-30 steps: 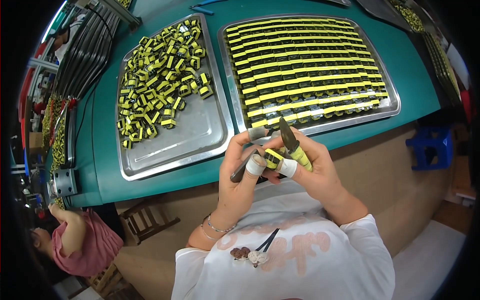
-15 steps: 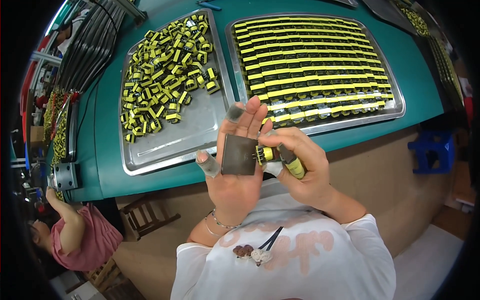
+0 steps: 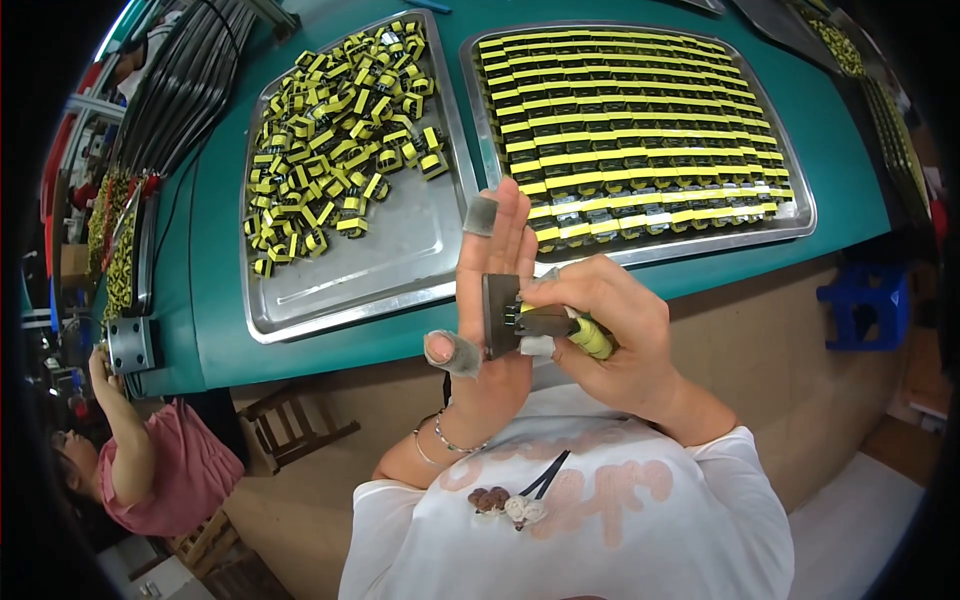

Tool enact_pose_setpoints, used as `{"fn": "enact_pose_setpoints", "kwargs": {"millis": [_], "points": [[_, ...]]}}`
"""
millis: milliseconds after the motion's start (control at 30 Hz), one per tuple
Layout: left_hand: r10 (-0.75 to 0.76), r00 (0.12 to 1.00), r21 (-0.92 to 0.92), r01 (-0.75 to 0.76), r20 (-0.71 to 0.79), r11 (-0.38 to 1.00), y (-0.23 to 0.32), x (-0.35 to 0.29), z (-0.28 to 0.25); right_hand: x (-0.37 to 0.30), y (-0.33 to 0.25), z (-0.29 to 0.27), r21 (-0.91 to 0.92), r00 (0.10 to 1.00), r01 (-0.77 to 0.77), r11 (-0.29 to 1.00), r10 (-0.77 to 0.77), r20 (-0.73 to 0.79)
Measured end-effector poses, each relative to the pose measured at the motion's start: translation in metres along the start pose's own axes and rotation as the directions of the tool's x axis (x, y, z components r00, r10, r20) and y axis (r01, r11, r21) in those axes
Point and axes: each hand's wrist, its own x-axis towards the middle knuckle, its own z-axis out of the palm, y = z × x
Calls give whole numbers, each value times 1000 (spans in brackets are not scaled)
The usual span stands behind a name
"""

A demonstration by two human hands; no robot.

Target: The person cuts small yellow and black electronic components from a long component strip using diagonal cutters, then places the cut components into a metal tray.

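Observation:
My left hand [image 3: 492, 250] is raised with fingers stretched out and holds a dark square plate [image 3: 500, 316] against its palm, now seen nearly edge-on. Grey wraps cover its thumb and one fingertip. My right hand [image 3: 625, 335] is closed, pinching a small transformer [image 3: 527, 308] with yellow tape, its pins facing the plate and touching or nearly touching it. Also in the right hand is a dark flat piece with a yellow-wrapped part [image 3: 592, 340], perhaps a tool; its kind is not clear. The right fingers partly hide the transformer.
Loose yellow-and-black transformers fill much of the left metal tray [image 3: 375, 285]. Tight rows of them stand in the right metal tray [image 3: 700, 240]. Both trays lie on a green table [image 3: 225, 350]. A co-worker in pink [image 3: 185, 460] sits at left; a blue stool [image 3: 865, 305] stands at right.
My left hand has turned and moved right, so the plate shows narrower. The dark piece in my right hand has swung over the transformer, which is now closer to the plate.

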Motion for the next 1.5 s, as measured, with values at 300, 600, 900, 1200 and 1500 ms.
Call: {"fn": "enact_pose_setpoints", "kwargs": {"millis": [300, 600, 900, 1200, 1500], "points": [[-70, 997, 6, 69, 38, 998, -5, 0, -4, 4, 4, -6, -157, 996, 77, 985, -68, 59], [-142, 986, 122, 132, 83, 984, -4, 2, -5, -5, 12, 1, -105, 999, 31, 994, -30, 9], [-323, 913, -122, 360, 247, 925, 7, -4, -10, -2, 16, -14, -291, 945, 325, 900, -299, 131], [-321, 898, -54, 352, 300, 934, 0, -19, -27, -9, 13, -8, -397, 875, 464, 792, -480, 64], [-221, 953, 100, 204, 208, 974, -1, -18, -22, -14, 9, -10, -410, 917, 389, 825, -390, 86]]}}
